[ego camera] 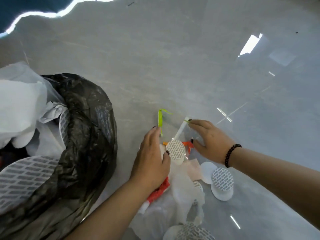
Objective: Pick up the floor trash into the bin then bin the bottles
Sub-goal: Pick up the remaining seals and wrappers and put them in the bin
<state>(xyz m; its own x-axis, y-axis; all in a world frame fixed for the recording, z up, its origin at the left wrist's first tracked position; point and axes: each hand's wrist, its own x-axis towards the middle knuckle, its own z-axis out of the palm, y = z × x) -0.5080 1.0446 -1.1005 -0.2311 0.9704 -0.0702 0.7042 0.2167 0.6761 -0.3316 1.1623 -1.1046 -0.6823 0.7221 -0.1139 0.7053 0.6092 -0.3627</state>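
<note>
My left hand point(152, 156) lies flat-fingered over a heap of floor trash. Its thumb touches a round white disc with grey print point(175, 151) and its fingertips reach a green plastic strip point(160, 118). My right hand point(210, 141), with a dark bead bracelet on the wrist, is spread over a clear plastic bag point(181, 131), the index tip on a small green scrap. A red-and-white wrapper point(160, 190) pokes out under my left wrist. The bin, lined with a black bag point(83, 127), stands at the left, stuffed with white paper and printed discs. No bottles are in view.
More printed discs point(222, 183) and a crumpled white plastic bag point(187, 194) lie on the glossy grey floor point(173, 58) near my right forearm. Another disc point(188, 232) sits at the bottom edge. A dark blue surface fills the top left corner.
</note>
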